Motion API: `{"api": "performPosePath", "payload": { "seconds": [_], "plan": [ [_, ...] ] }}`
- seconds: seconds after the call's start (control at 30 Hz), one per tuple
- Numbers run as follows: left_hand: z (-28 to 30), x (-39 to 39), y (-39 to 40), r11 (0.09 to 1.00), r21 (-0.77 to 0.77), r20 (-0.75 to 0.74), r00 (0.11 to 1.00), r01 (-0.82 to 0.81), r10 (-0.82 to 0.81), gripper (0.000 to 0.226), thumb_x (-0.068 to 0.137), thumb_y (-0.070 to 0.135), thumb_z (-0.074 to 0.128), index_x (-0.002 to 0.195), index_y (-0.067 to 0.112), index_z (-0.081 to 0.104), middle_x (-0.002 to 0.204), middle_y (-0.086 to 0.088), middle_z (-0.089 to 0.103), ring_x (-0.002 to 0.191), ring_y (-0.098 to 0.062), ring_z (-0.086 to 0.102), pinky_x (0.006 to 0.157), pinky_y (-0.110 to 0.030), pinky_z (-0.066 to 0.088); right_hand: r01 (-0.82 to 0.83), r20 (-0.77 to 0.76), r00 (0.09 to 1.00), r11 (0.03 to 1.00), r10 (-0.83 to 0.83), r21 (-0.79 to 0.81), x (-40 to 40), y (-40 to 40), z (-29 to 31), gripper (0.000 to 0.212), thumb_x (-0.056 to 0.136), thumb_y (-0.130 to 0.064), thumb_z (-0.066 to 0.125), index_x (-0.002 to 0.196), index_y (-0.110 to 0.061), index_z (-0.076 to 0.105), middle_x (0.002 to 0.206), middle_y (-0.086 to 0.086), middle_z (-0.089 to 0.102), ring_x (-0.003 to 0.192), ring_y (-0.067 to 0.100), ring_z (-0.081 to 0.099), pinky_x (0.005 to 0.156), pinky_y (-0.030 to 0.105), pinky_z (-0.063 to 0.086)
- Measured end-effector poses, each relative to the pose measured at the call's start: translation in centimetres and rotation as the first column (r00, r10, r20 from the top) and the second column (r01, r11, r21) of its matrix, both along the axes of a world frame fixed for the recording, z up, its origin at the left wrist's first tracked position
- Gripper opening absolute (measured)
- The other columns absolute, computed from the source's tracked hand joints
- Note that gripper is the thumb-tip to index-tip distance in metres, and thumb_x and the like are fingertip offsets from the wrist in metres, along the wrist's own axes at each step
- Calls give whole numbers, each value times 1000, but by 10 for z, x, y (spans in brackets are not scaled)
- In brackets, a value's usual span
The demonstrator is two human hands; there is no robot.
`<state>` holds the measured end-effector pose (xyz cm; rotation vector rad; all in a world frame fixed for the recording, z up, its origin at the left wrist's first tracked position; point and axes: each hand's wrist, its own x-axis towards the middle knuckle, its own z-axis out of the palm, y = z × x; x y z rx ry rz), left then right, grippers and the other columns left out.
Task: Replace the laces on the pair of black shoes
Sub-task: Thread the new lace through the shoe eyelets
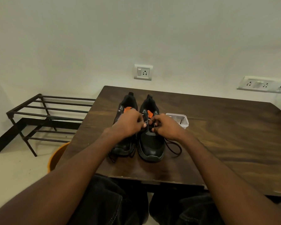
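Black lace [172,147] on right shoe [150,143], left hand [128,123] and right hand [166,125] both pinching it

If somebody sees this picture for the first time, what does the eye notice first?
First, the two hands, left hand and right hand, meeting over the right shoe of a black pair at the middle of the wooden table. Next, a loose black lace lying right of that shoe.
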<state>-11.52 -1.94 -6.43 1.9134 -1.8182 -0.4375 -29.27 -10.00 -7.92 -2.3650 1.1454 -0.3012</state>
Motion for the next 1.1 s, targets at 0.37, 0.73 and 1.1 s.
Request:
{"api": "performPosePath", "payload": {
  "seconds": [0.37,0.73,1.1],
  "plan": [
    [37,8,-2,953,-134,-839,543,-271,36,6,107,15,50,105,12,55,83,-2,65,67,-13,58,50,-21,42,17,23,1000,999,-18,44,-3,2,0,29,92,-8,73,119,-20,70,95,1,61,90,19,66,89,41,59],
    [3,2,-11,995,-52,-252,965,-83,68,8,98,11,65,91,16,63,93,0,70,90,-14,68,88,-38,58,25,-8,1000,1000,-25,-2,0,5,4,30,92,-9,74,120,-19,71,101,1,64,91,15,65,85,35,59],
    [4,6,-9,999,-49,-181,983,-16,7,6,95,26,72,93,24,67,92,7,68,84,-3,63,75,-20,52,28,-17,999,1000,-28,-2,2,3,1,31,91,-9,74,119,-20,71,111,1,64,98,17,65,90,40,59]
  ]
}}
